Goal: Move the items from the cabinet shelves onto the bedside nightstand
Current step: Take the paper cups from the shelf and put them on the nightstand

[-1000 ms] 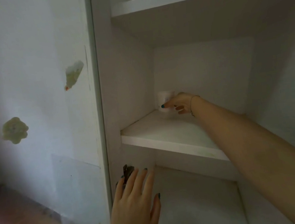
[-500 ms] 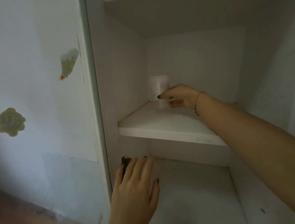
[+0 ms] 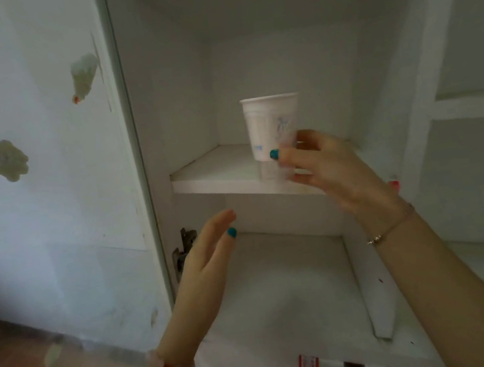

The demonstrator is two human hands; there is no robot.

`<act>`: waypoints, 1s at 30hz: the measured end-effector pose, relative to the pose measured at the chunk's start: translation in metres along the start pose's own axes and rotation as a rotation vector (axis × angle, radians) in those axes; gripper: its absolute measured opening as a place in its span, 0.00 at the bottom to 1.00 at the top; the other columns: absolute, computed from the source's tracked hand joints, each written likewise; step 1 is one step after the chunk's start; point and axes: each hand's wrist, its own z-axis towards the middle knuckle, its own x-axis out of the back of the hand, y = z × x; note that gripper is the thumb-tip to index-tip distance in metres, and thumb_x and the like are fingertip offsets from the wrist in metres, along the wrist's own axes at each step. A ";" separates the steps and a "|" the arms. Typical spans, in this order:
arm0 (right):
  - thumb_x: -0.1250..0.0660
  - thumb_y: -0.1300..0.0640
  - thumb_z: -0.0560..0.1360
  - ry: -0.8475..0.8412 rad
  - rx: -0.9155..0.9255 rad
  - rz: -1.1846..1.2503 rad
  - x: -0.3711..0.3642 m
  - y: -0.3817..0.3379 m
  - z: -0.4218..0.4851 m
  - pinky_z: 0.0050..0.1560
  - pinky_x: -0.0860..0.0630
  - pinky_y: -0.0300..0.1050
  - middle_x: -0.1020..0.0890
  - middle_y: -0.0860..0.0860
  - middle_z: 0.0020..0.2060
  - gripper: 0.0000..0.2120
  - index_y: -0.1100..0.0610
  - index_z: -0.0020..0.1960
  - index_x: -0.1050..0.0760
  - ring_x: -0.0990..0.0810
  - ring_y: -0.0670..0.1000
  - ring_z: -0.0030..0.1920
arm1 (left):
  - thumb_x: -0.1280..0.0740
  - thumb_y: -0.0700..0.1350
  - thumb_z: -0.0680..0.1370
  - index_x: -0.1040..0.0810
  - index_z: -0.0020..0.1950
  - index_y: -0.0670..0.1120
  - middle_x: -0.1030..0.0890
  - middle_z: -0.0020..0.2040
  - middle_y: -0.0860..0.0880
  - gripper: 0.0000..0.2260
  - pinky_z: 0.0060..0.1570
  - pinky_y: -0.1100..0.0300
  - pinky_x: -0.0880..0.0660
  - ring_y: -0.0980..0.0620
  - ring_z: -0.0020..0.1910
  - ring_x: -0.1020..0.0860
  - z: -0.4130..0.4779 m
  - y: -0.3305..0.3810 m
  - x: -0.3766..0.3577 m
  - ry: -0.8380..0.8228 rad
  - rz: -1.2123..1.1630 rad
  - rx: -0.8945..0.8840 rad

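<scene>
The fingers (image 3: 305, 140) of the right hand (image 3: 334, 172) are curled round the lower part of a white tapered disposable cup with a faint blue print (image 3: 269, 122), and the thumb is pressed against its front wall near the base. The cup is held upright over the front part of the white cabinet shelf (image 3: 212, 176). Its bottom is blurred, so it cannot be told whether the base is clear of the board or touching it. The left hand (image 3: 205, 267) is kept flat with its fingers straight, nothing being held. It is below the shelf and just beside a dark metal hinge (image 3: 186, 245) on the cabinet frame.

Several risks are judged likely from here. Because the cup is gripped so low, it could be tipped forward out of the fingers as it is drawn out. Its wall looks thin, so it may be dented or squeezed loose if more pressure is applied. The inside is not seen, so anything in it could be spilled by a tilt. The base could be caught on the shelf's front edge if it is pulled out too low. The left hand could be scraped against the hinge. The bedside nightstand is not in view, so a turn with the cup in hand is expected.
</scene>
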 end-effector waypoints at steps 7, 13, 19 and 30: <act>0.29 0.59 0.70 0.021 -0.163 0.057 -0.014 0.055 -0.069 0.54 0.22 0.49 0.19 0.51 0.50 0.12 0.49 0.51 0.24 0.20 0.51 0.52 | 0.43 0.54 0.71 0.25 0.60 0.52 0.19 0.58 0.55 0.20 0.58 0.56 0.28 0.57 0.60 0.23 -0.010 0.005 0.002 -0.066 -0.470 0.132; 0.28 0.56 0.69 0.010 -0.218 -0.014 -0.027 0.082 -0.101 0.56 0.23 0.46 0.18 0.45 0.50 0.16 0.49 0.56 0.24 0.20 0.42 0.49 | 0.41 0.55 0.71 0.25 0.61 0.49 0.19 0.60 0.53 0.21 0.56 0.58 0.24 0.55 0.61 0.23 -0.028 0.001 0.001 -0.085 -0.503 0.200; 0.29 0.57 0.70 -0.009 -0.231 -0.019 -0.038 0.094 -0.113 0.45 0.25 0.32 0.18 0.43 0.49 0.15 0.48 0.56 0.25 0.19 0.38 0.45 | 0.40 0.54 0.74 0.25 0.63 0.46 0.20 0.60 0.51 0.21 0.58 0.55 0.27 0.54 0.61 0.23 -0.039 -0.009 0.006 -0.086 -0.517 0.272; 0.28 0.53 0.69 -0.030 -0.273 -0.035 -0.052 0.119 -0.137 0.45 0.26 0.33 0.20 0.41 0.51 0.19 0.49 0.59 0.26 0.20 0.39 0.49 | 0.40 0.55 0.74 0.24 0.61 0.48 0.19 0.60 0.53 0.20 0.60 0.52 0.27 0.53 0.62 0.24 -0.071 -0.030 0.011 -0.035 -0.460 0.362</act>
